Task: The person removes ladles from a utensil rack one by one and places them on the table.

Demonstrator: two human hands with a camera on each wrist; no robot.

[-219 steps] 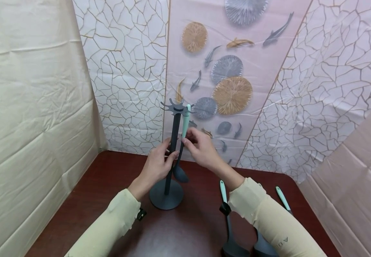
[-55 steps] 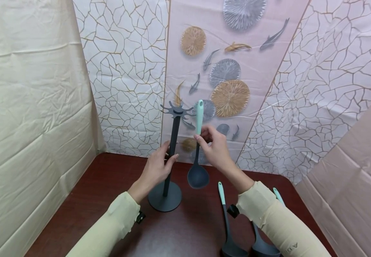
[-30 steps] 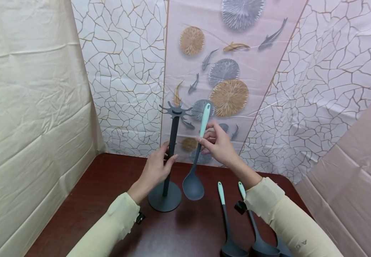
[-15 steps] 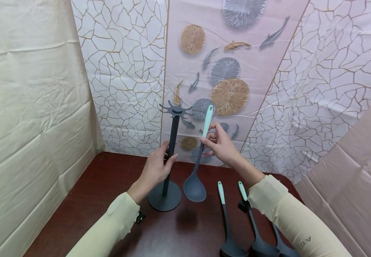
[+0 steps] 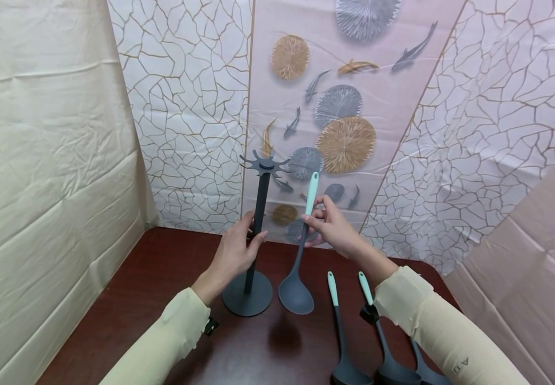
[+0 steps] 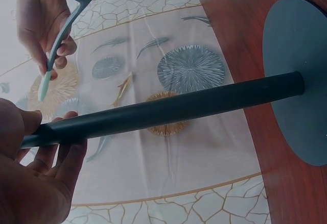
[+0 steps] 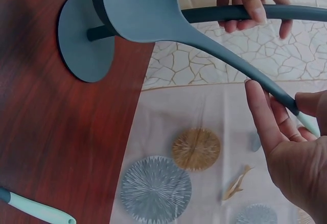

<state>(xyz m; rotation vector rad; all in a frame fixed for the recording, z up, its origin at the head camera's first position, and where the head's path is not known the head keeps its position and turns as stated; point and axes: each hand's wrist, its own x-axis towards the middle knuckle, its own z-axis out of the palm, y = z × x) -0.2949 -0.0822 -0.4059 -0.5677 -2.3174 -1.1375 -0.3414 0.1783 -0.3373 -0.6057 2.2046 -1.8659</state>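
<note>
My left hand (image 5: 234, 248) grips the dark pole of a utensil stand (image 5: 259, 208), thumb on one side and fingers on the other. The stand is upright on its round base (image 5: 247, 297), its hooked top ring (image 5: 265, 166) bare of utensils. To its right, my right hand (image 5: 331, 227) pinches a dark grey ladle (image 5: 295, 294) where the mint-green handle meets the grey shaft. The ladle hangs above the table, slightly tilted, bowl down. In the right wrist view its bowl (image 7: 145, 9) is large and close, overlapping part of the stand.
On the brown table (image 5: 171, 278) at front right lie more grey utensils, two with mint handles showing: one (image 5: 339, 331), a second (image 5: 382, 337) and a third (image 5: 424, 369) partly under the right sleeve. Patterned cloth (image 5: 195, 107) hangs behind.
The ladle was up against the stand's hooks; my right hand has drawn it right and lowered it, turning the bowl. The right sleeve shifted right, uncovering more utensils. My left hand keeps its grip.
</note>
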